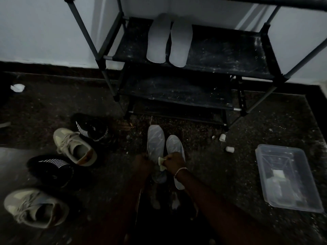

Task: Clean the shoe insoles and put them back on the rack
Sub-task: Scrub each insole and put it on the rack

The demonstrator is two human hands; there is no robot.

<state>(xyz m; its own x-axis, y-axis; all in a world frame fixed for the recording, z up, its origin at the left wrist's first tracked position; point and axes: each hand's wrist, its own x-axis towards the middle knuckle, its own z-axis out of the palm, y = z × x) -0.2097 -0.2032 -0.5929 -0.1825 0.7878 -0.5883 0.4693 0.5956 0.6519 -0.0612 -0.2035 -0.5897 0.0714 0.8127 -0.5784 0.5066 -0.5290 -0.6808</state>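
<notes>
Insoles lay in two pairs. One pale pair rested side by side on the upper shelf of the rack, toes toward the wall. The patterned pair was on the floor before the kneeling person, just short of the rack's lowest tier.

Of that floor pair, the left insole ran lengthwise straight away from the person, toe toward the rack, heel end under the hands. Its mate, the right insole, lay just beside it on the same line, heel nearer the body and passing under the wrist.

Both hands met at the middle of the left insole. The left hand was closed on its near-left edge, seemingly pinning it, though the dimness hid the fingers. The right hand was clenched around a small pale cloth pressed against the insole's inner edge, forearm coming in from the lower right, a bracelet at the wrist.

Judging by that pose, wiping strokes would run along the insole's length, away toward the toe. The right hand stood nearer the second insole. The rack stood straight ahead, well beyond the toes.

A clear plastic tub sat apart to the right, and shoes to the left.
</notes>
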